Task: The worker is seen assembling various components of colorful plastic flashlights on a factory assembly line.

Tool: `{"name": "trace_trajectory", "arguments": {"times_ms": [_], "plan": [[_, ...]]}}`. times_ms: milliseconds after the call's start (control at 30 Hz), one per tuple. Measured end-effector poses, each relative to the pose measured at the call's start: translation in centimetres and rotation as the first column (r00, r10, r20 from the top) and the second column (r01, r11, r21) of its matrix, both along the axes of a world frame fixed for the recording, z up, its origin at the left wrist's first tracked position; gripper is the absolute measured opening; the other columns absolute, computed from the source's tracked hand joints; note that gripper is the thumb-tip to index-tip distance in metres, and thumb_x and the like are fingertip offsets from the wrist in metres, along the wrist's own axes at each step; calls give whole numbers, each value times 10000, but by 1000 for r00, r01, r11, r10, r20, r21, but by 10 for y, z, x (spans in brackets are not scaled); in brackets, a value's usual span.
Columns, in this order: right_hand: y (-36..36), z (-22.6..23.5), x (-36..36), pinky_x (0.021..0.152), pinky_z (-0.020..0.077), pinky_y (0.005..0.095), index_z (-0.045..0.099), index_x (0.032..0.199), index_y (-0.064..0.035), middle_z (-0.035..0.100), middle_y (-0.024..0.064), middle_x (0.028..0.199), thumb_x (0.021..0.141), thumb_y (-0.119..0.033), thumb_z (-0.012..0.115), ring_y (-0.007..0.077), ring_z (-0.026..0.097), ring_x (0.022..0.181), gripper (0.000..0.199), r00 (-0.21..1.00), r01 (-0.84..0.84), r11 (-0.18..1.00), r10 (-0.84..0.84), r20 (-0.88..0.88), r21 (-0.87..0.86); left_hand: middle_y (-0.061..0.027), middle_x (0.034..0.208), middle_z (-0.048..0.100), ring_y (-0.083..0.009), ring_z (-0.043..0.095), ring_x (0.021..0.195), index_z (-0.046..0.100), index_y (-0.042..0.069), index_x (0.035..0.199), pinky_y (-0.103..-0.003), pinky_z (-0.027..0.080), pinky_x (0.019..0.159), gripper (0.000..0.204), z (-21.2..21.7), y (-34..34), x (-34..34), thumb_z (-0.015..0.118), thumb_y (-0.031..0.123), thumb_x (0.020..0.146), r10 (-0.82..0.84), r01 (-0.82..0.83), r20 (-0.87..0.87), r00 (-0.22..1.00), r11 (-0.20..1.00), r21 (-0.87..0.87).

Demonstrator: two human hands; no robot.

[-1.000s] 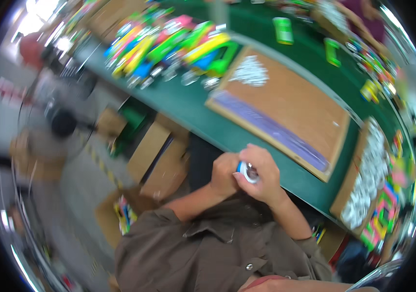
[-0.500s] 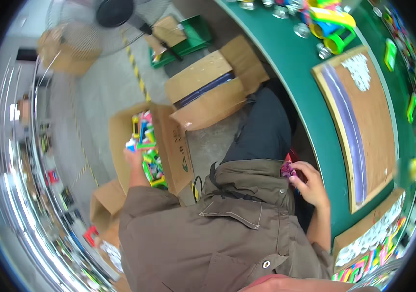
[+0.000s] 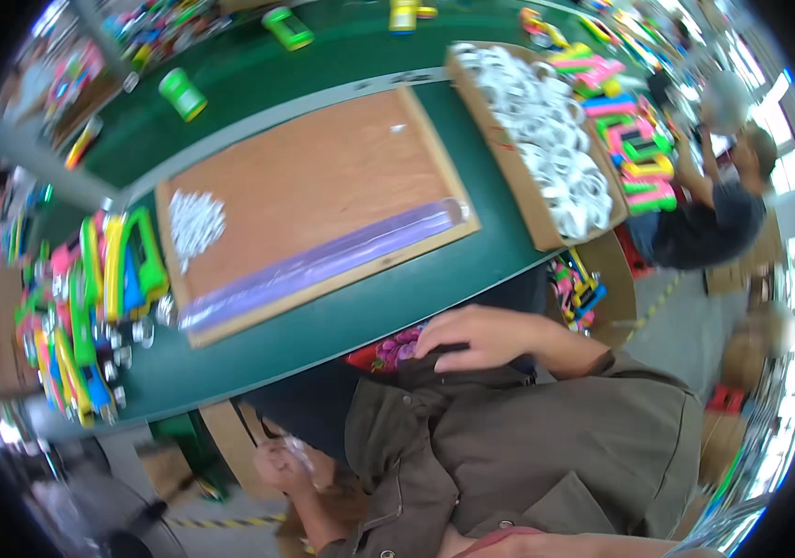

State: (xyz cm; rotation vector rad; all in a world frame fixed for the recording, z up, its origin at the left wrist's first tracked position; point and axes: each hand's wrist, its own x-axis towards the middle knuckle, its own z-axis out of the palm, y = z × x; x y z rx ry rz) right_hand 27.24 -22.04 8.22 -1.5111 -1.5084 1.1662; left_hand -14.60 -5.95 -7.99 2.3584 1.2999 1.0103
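My left hand [image 3: 281,467] is low on the left, below the table edge, with its fingers curled. Something clear or whitish shows beside the fingers, too blurred to name. My right hand [image 3: 481,337] hovers at the near table edge by my lap, thumb and fingers apart, nothing seen in it. Just left of its fingertips is a red and pink patterned cloth-like item [image 3: 397,349]. Beyond it on the green table [image 3: 323,346] lies a wood-framed brown board [image 3: 304,167]. Small white pieces [image 3: 197,226] are heaped at its left end; a purple strip [image 3: 323,265] runs along its near side.
An open carton [image 3: 500,153] of white rings stands right of the board. Colourful plastic tool-like pieces [image 3: 123,270] are piled at the left, and more [image 3: 635,153] lie at the right. Green pieces [image 3: 182,95] lie on the far strip. A co-worker [image 3: 718,209] is at the far right.
My view has swung from the floor cartons to the table. My left hand has left the carton of coloured pieces. The right hand has come away from the patterned item.
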Motion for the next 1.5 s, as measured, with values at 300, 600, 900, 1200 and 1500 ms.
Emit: {"name": "trace_trajectory", "arguments": {"times_ms": [300,600,900,1200,1500], "plan": [[-66,38,214,791,520,343,677,1054,-26,671,133,1024,874,-105,646,206,654,875,199,374,681,577,-803,463,451,-102,845,659,-276,634,695,678,13,849,-387,524,619,253,99,-34,272,723,-26,602,-950,933,289,121,208,294],[-31,70,173,971,455,336,634,1098,10,659,120,1146,896,-64,618,237,611,1101,215,488,514,758,-644,590,402,-122,806,659,-295,656,709,646,36,835,-365,534,631,182,86,-13,321,656,-78,693,-672,783,614,413,607,138],[-103,37,235,983,443,320,631,1100,-7,632,100,1184,939,-14,588,201,587,1117,167,469,596,595,-803,367,539,-58,759,678,-239,652,651,659,85,708,-350,538,633,105,130,52,173,686,-16,711,-585,549,252,771,811,205],[-16,104,115,954,457,375,644,991,8,670,151,1069,817,-15,633,295,630,1052,176,638,320,776,-600,482,543,-160,1148,681,-373,650,1076,548,155,1269,-478,519,895,352,185,272,219,492,266,940,-75,-155,-842,534,971,-184],[-76,81,103,869,491,360,670,927,2,691,138,965,788,-9,637,271,656,949,144,737,471,762,-617,276,445,-157,1211,659,-355,632,1111,498,254,1388,-473,491,958,484,181,320,215,507,192,908,-452,137,-825,340,891,-432]]}}
